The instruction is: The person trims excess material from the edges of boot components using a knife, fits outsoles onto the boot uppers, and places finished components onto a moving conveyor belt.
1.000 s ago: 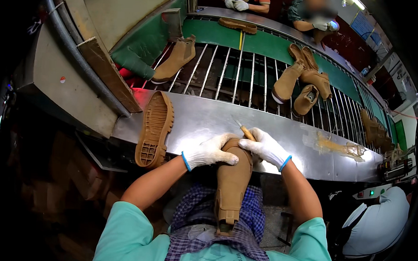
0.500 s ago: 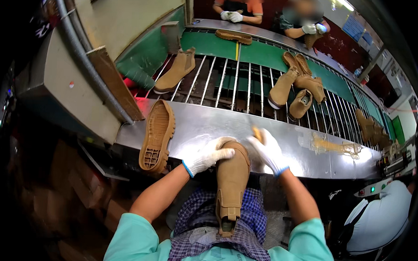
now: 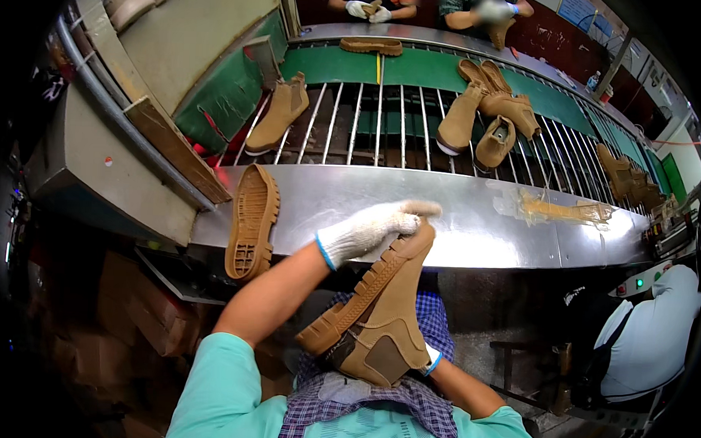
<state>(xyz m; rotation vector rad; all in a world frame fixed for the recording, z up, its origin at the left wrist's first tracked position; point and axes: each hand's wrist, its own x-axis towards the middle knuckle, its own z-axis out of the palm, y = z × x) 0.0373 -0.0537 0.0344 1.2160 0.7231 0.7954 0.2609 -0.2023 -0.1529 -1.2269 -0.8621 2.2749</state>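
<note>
turquoise short-sleeved shirt (image 3: 362, 429) | purple checked apron (image 3: 423, 411) | white gloves (image 3: 362, 232), blue cuffs (image 3: 325, 250)

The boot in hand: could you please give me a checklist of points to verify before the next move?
1. Left hand at the toe of the boot: ok, it touches there.
2. Right hand grip: cannot tell, the boot hides its fingers.
3. Boot's sole tight at the heel: cannot tell, that area is dark.
4. Loose sole apart from the boot: ok, it lies to the left.
5. Loose sole fully on the bench: not ok, its near end juts past the front edge.
</note>
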